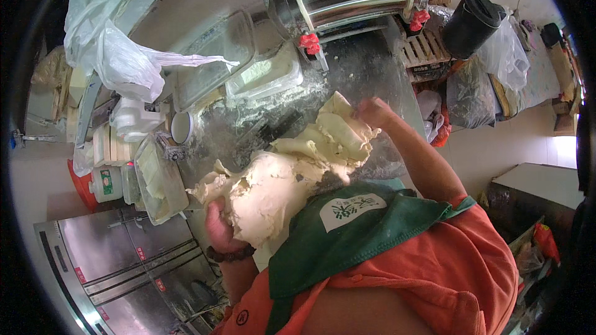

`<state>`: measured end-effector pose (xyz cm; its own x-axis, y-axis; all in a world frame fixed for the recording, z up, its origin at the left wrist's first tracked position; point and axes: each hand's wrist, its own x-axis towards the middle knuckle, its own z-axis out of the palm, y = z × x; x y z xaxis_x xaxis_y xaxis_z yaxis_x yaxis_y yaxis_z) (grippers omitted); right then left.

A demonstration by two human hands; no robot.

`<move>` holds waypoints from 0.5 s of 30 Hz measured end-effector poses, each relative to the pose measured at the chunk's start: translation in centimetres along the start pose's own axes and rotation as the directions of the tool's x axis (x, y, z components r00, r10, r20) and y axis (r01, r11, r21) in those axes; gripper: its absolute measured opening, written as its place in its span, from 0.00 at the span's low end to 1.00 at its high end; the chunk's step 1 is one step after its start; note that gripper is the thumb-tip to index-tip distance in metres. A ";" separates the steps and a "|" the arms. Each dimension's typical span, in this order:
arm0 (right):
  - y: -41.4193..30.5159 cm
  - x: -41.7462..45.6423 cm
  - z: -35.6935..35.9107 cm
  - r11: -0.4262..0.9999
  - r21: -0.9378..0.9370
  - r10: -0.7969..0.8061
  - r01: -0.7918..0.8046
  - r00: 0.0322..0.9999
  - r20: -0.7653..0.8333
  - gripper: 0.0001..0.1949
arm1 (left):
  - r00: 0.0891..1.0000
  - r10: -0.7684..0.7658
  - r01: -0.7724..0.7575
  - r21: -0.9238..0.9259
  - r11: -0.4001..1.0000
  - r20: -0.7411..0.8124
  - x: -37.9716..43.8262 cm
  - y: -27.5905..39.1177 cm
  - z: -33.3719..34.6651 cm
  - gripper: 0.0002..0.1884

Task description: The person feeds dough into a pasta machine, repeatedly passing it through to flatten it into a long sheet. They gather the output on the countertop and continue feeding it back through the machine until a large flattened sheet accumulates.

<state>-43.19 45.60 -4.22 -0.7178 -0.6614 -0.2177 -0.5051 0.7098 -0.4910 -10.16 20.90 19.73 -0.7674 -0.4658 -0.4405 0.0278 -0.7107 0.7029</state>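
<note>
A large ragged mass of pale dough [270,190] stretches between my two hands, in front of the green apron [354,223]. My left hand [222,228], with a dark bead bracelet at the wrist, grips the near left end from the side and below. At the far right end, my right hand [372,112] is closed at the folded upper edge of the dough; the dough hides part of its fingers. The dough's right part lies in rough folds over the floured metal worktop [368,63], while its left part hangs past the near edge.
A steel dough roller machine [358,4] with red knobs stands at the back. Beside it sit a plastic tub of flour [267,74] and a larger clear bin [214,56]. A white plastic bag [125,56] hangs at left. A steel refrigerator [102,251] stands lower left; a black bucket [472,23] is at right.
</note>
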 end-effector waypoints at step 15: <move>1.7 -2.1 -7.5 0.599 0.774 0.298 -0.204 0.954 0.021 0.13 | 0.995 0.101 -0.100 -0.078 0.992 0.017 0.7 0.4 -1.1 0.27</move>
<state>-46.17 49.99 1.76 -0.8257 -0.4247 -0.3713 0.2146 0.3723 -0.9030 -10.01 19.75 19.06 -0.7713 -0.5265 -0.3576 0.1540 -0.6996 0.6978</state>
